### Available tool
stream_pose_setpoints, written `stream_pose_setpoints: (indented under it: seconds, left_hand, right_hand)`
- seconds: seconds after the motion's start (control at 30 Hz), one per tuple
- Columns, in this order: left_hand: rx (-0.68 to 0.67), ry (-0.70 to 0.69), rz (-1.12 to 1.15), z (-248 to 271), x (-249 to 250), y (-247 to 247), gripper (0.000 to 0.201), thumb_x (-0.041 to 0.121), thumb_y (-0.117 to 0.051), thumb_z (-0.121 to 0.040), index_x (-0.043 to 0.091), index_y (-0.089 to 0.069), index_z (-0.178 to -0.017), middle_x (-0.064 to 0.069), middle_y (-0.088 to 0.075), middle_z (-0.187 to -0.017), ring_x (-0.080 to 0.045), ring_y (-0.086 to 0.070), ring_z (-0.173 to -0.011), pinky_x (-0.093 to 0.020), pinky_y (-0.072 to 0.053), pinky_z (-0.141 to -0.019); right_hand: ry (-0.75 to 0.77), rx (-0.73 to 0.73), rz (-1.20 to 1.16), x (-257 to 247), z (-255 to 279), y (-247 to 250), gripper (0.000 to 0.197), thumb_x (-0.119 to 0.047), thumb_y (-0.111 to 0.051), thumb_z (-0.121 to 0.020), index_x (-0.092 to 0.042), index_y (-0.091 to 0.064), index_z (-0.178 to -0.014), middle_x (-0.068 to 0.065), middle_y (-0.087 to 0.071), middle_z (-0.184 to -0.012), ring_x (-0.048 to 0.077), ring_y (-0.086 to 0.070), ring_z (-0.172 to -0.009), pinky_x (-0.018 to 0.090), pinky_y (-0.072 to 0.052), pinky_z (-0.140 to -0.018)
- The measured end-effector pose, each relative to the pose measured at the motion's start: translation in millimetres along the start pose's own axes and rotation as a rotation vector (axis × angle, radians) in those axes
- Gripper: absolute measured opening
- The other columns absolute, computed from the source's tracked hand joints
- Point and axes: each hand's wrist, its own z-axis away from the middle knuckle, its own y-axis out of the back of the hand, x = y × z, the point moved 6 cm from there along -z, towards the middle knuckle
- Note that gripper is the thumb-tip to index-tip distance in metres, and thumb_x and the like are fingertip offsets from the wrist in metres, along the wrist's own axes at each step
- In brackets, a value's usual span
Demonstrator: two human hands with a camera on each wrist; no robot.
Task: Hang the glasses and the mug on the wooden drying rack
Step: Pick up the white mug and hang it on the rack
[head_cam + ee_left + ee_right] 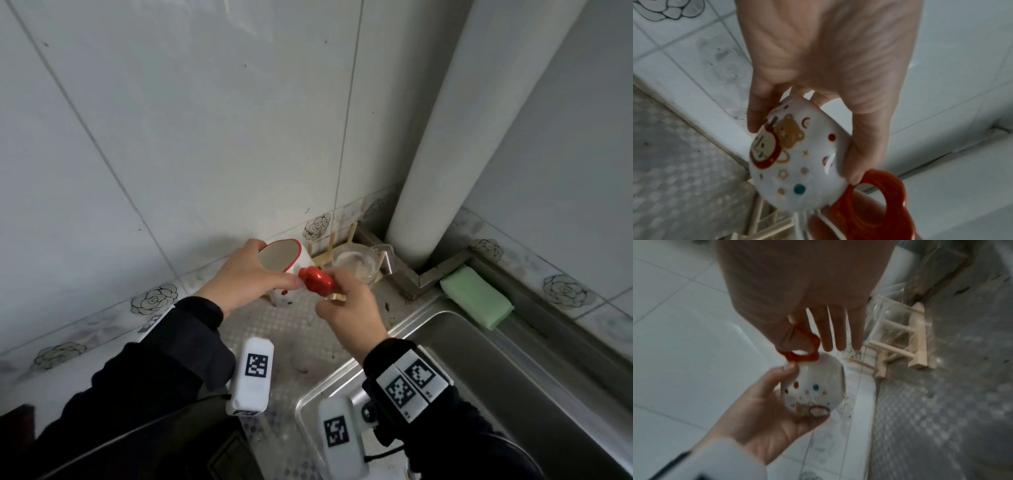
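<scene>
A white mug (pixel 279 255) with a red rim and cartoon prints is held tilted above the counter, its mouth facing up toward me. My left hand (pixel 246 274) grips its body (pixel 797 159), thumb and fingers around it. My right hand (pixel 349 308) pinches the mug's red handle (pixel 317 281) between thumb and forefinger (pixel 795 340), the other fingers straight. Just behind stands the wooden drying rack (pixel 329 253), its pegs pointing up. A clear glass (pixel 356 263) sits upside down on the rack's right side (pixel 890 318).
The rack stands in the counter's back corner against the tiled wall, beside a thick white pipe (pixel 462 137). A steel sink (pixel 445 318) lies to the right, with a green sponge (pixel 476 294) on its rear ledge.
</scene>
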Motion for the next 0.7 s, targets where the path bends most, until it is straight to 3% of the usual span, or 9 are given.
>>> stream_pose_setpoints:
  seconds: [0.1, 0.2, 0.27, 0.33, 0.47, 0.6, 0.7]
  left_hand:
    - [-0.055, 0.023, -0.031, 4.6, 10.2, 4.4, 0.094, 0.052, -0.080, -0.042, 0.017, -0.048, -0.123, -0.003, -0.060, -0.110, -0.021, -0.062, -0.098, -0.041, -0.055, -0.081]
    - [-0.109, 0.035, -0.077, 8.0, 20.3, 8.1, 0.092, 0.053, -0.077, -0.043, 0.013, -0.048, -0.121, -0.004, -0.060, -0.105, -0.020, -0.064, -0.081, -0.040, -0.058, -0.073]
    - [-0.121, 0.039, -0.134, 9.7, 26.5, 11.6, 0.093, 0.059, -0.076, -0.049, 0.011, -0.047, -0.123, -0.006, -0.062, -0.107, -0.018, -0.060, -0.077, -0.033, -0.051, -0.064]
    - [-0.118, 0.036, -0.153, 10.2, 31.5, 17.3, 0.091, 0.062, -0.074, -0.060, 0.011, -0.042, -0.129, -0.006, -0.064, -0.111, -0.018, -0.060, -0.079, -0.030, -0.045, -0.063]
    - [-0.020, -0.021, 0.125, 14.7, 38.2, 34.8, 0.080, 0.046, -0.070, -0.077, 0.014, -0.036, -0.142, -0.004, -0.050, -0.124, -0.021, -0.053, -0.109, -0.030, -0.043, -0.083]
    - [-0.022, -0.028, 0.533, 30.9, 16.1, 20.6, 0.090, 0.044, -0.082, -0.061, 0.015, -0.039, -0.135, -0.002, -0.058, -0.120, -0.024, -0.057, -0.116, -0.037, -0.047, -0.096]
    - [-0.081, -0.003, 0.668, 33.9, 0.8, -3.3, 0.090, 0.042, -0.082, -0.054, 0.013, -0.045, -0.131, -0.009, -0.063, -0.127, -0.027, -0.061, -0.117, -0.046, -0.047, -0.102]
  right_hand:
    - [0.027, 0.012, -0.089, -7.1, -0.5, -4.4, 0.021, -0.018, -0.068, -0.081, -0.011, -0.063, -0.100, 0.002, -0.064, -0.088, 0.011, -0.057, -0.079, 0.022, -0.047, -0.072]
    - [0.003, 0.050, -0.133, -7.9, -5.1, -6.3, 0.009, -0.020, -0.068, -0.082, -0.019, -0.060, -0.087, -0.003, -0.060, -0.080, 0.017, -0.058, -0.080, 0.035, -0.053, -0.078]
    - [-0.030, 0.053, -0.198, -7.8, -8.4, -9.4, 0.013, -0.019, -0.065, -0.084, -0.028, -0.056, -0.081, -0.004, -0.059, -0.081, 0.024, -0.062, -0.085, 0.041, -0.056, -0.081]
    - [-0.096, 0.062, -0.357, -6.0, -11.8, -11.2, 0.009, -0.015, -0.059, -0.088, -0.024, -0.058, -0.085, 0.004, -0.063, -0.089, 0.028, -0.064, -0.089, 0.041, -0.058, -0.079]
    - [-0.276, 0.059, -0.889, 0.8, -10.1, -14.9, 0.012, -0.010, -0.049, -0.094, -0.008, -0.059, -0.100, 0.015, -0.066, -0.095, 0.027, -0.065, -0.085, 0.038, -0.060, -0.074]
    - [-0.380, -0.006, -1.251, -2.8, -1.4, -32.1, 0.022, -0.009, -0.048, -0.094, -0.002, -0.057, -0.113, 0.021, -0.065, -0.102, 0.033, -0.070, -0.081, 0.041, -0.060, -0.074]
    - [-0.437, -0.042, -1.366, -1.8, 0.0, -47.8, 0.029, -0.009, -0.048, -0.094, -0.001, -0.054, -0.121, 0.024, -0.065, -0.105, 0.034, -0.072, -0.078, 0.044, -0.059, -0.075]
